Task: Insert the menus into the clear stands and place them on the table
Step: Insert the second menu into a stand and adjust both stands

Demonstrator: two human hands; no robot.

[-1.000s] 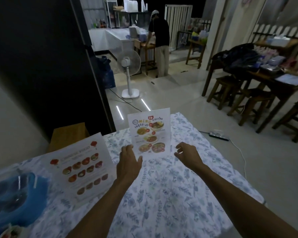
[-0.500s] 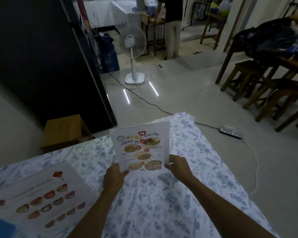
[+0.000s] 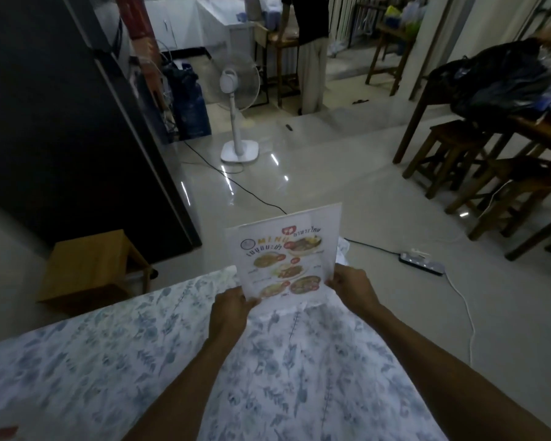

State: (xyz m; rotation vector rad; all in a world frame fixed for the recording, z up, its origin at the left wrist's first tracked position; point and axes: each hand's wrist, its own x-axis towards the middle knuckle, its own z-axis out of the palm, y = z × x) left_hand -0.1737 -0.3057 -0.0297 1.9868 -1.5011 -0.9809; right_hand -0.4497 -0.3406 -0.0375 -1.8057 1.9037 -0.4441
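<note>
A white menu with food pictures stands upright inside a clear stand [image 3: 285, 249] at the far edge of the table [image 3: 109, 351], which wears a blue floral cloth. My left hand [image 3: 229, 308] grips the stand's lower left corner. My right hand [image 3: 352, 286] grips its lower right corner. The stand's base is hidden behind my hands. A small red bit of a second menu [image 3: 4, 432] shows at the bottom left edge of the view.
A low wooden stool [image 3: 89, 268] sits beyond the table's left end beside a black wall. A white pedestal fan [image 3: 236, 100], a floor cable and a power strip [image 3: 422, 259] are ahead. Wooden stools [image 3: 452, 148] and a table stand at right. A person [image 3: 309, 52] stands far back.
My hands closed on the stand's lower corners and moved it toward the table's far edge. The view swung right, so the second menu slid almost out of sight.
</note>
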